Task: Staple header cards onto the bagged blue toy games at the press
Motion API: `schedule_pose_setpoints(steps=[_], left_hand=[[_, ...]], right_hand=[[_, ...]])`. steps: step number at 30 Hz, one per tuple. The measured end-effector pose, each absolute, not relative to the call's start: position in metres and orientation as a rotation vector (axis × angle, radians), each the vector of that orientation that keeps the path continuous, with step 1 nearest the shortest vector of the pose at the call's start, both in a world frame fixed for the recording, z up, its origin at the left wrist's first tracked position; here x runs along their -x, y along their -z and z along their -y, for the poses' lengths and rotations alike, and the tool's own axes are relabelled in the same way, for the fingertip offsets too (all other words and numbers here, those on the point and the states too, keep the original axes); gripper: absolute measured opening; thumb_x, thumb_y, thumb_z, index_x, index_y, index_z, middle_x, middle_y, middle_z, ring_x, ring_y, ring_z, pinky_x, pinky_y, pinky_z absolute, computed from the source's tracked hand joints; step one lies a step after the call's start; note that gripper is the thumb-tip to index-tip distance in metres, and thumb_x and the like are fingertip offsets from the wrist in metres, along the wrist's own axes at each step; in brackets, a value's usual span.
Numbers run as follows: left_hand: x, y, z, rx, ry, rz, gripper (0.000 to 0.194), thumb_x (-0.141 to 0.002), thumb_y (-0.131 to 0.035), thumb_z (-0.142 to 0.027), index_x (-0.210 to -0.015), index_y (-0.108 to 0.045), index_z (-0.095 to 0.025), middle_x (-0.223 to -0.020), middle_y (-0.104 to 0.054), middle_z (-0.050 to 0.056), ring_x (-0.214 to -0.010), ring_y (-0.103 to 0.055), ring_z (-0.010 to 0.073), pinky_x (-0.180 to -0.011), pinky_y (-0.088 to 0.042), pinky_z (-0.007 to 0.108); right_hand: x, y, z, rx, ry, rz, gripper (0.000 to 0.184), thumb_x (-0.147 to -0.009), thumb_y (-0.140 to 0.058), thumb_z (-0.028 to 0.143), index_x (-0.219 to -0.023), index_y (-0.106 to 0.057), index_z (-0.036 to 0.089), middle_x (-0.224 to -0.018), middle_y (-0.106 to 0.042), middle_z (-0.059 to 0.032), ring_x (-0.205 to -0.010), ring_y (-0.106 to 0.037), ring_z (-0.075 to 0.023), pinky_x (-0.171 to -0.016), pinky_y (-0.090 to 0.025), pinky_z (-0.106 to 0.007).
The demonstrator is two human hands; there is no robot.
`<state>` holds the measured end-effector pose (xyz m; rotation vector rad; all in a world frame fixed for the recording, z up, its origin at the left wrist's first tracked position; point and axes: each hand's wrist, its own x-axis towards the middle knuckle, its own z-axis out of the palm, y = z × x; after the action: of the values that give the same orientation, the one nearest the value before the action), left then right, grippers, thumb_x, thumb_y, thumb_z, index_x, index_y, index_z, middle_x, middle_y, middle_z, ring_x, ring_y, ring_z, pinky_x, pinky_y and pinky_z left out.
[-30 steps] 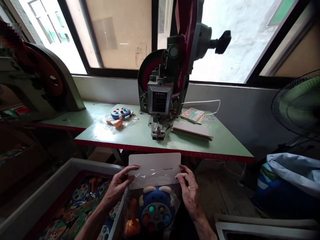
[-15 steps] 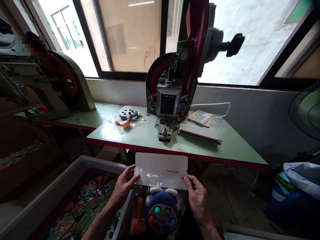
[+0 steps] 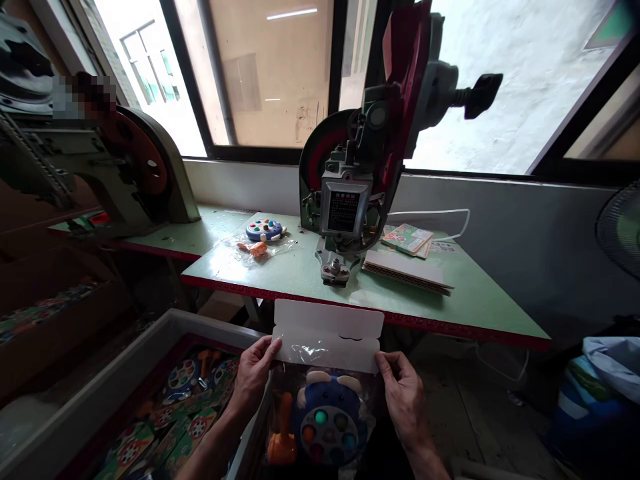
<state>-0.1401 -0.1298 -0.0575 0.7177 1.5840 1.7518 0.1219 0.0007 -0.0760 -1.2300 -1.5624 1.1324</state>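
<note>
Between my hands hangs a clear plastic bag with a blue toy (image 3: pixel 329 420) and an orange toy hammer (image 3: pixel 283 433) inside. A folded white header card (image 3: pixel 327 333) spans the top of the bag, its upper flap bent away from me. My left hand (image 3: pixel 255 373) pinches the card's left edge between thumb and fingers. On the opposite edge, my right hand (image 3: pixel 403 390) pinches the card and bag corner. The card is just below the table's front edge, in front of the stapling machine (image 3: pixel 345 207).
On the green table (image 3: pixel 280 273) lie another blue toy (image 3: pixel 265 230), an orange hammer (image 3: pixel 257 249) in plastic, a stack of cards (image 3: pixel 407 272) and printed cards (image 3: pixel 407 238). A grey bin (image 3: pixel 200 323) of packed toys stands at left. A fan (image 3: pixel 620 233) is at right.
The view has shifted slightly, so the table and machine appear farther right. The card's upper flap looks more folded back. Both hands keep their hold on the card.
</note>
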Motion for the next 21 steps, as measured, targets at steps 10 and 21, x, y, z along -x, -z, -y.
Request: schedule_pose_setpoints(steps=[10, 21], left_hand=[[0.141, 0.050, 0.128, -0.785, -1.676, -1.632, 0.048, -0.086, -0.071, -0.056, -0.108, -0.076, -0.014, -0.093, -0.080, 0.007, -0.083, -0.071, 0.0234, -0.070, -0.055, 0.027], [0.163, 0.050, 0.129, -0.865, -1.533, -1.503, 0.052, -0.084, -0.072, -0.056, -0.117, -0.072, -0.016, -0.103, -0.078, 0.008, -0.085, -0.071, 0.0225, -0.071, -0.055, 0.027]], right_hand=[[-0.118, 0.079, -0.007, 1.204, -1.105, 1.558, 0.046, -0.087, -0.063, 0.067, -0.081, -0.064, 0.022, -0.076, -0.065, -0.0010, -0.073, -0.060, -0.0190, -0.067, -0.046, -0.028], [-0.115, 0.077, -0.012, 1.011, -1.418, 1.273, 0.052, -0.077, -0.080, 0.051, -0.116, -0.061, 0.023, -0.084, -0.068, -0.0008, -0.082, -0.066, -0.0208, -0.076, -0.054, -0.032]])
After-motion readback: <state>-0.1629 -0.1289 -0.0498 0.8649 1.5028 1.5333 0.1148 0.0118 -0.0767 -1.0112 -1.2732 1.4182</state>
